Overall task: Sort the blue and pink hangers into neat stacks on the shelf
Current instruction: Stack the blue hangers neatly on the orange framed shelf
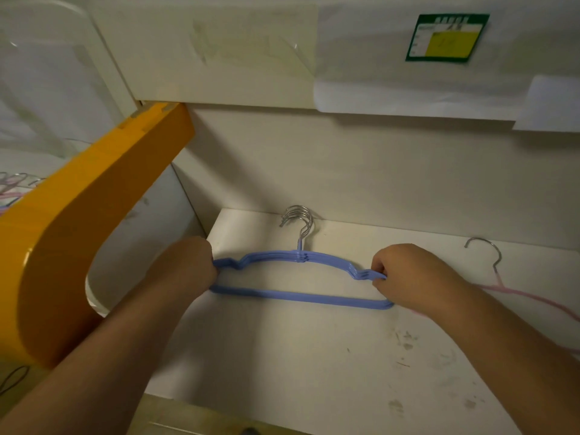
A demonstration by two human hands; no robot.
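Note:
A stack of several blue hangers lies flat on the white shelf, their metal hooks bunched together toward the back wall. My left hand grips the stack's left end. My right hand grips its right end, fingers curled round the blue arms. A pink hanger with a metal hook lies on the shelf to the right, partly hidden behind my right forearm.
A thick orange curved panel juts in on the left of the shelf opening. More pink hangers show at the far left behind it. A green and yellow label is stuck on the panel above. The shelf front is scuffed.

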